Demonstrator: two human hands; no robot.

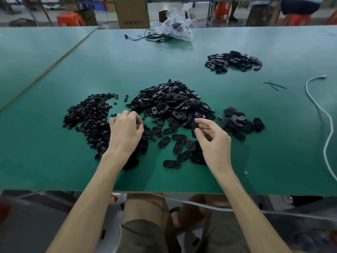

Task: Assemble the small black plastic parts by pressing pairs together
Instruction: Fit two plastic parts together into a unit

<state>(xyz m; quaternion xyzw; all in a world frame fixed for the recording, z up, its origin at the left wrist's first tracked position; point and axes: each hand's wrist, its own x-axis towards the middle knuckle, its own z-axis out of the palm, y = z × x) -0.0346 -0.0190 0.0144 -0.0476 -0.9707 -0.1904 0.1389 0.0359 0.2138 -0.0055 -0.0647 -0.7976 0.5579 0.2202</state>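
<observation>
A workshop floor lies behind the counter, where orange stools, a cardboard box and blue bins stand on grey concrete. The counter is covered in green matting, with a seam running diagonally at the left. At its far edge lies a crumpled clear bag with a black cable trailing from it. A white cable snakes down the right side, and a few black ties lie near it. Small black parts lie in four heaps. Round parts spread at the left, and a taller middle heap of ovals sits just beside them. A small heap lies right of that, and a far heap lies well apart toward the back right. Loose ovals are scattered flat on the mat between the hands. The left hand hovers palm down at the edge of the round parts, fingers curled in toward the thumb; whether it holds anything cannot be told. The right hand is at the near edge of the middle heap, its thumb and forefinger pinching one oval part and its other fingers loosely bent. Below the counter's near edge the person's knees show in olive shorts.
</observation>
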